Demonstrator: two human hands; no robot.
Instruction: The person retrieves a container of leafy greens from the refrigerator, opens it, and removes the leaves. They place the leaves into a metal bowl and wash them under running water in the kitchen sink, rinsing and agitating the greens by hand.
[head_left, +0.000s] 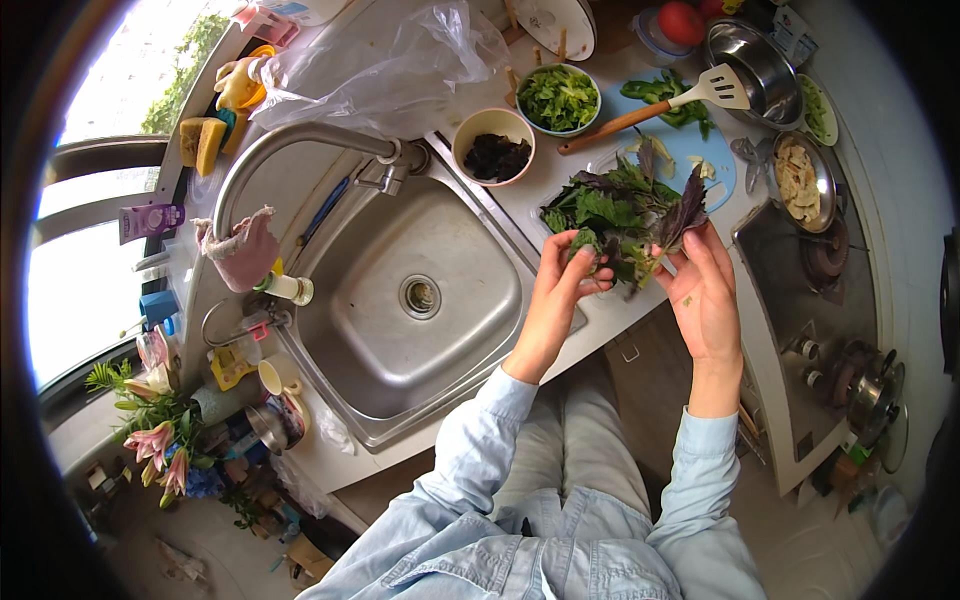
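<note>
Leafy greens (607, 202), green and dark purple like perilla, are heaped on the counter in what looks like a clear plastic tray, mostly hidden. At the heap's near left edge, my left hand (559, 277) has its thumb and fingers closed on a green leaf (586, 241). My right hand (703, 300) pinches a purple leaf (684, 214) on the right side; its palm is turned up with a small green scrap stuck to it. Behind the heap is a light blue cutting board (720, 161) bearing sliced green peppers (675, 105) and garlic pieces (701, 166).
A steel sink (390, 300) with a curved faucet (300, 135) is at left. Bowls of dark fungus-like pieces (496, 157) and chopped greens (559, 99) stand behind. A wooden-handled slotted spatula (637, 124) crosses the board. A gas stove (810, 285) and a plate of pale slices (797, 180) lie right.
</note>
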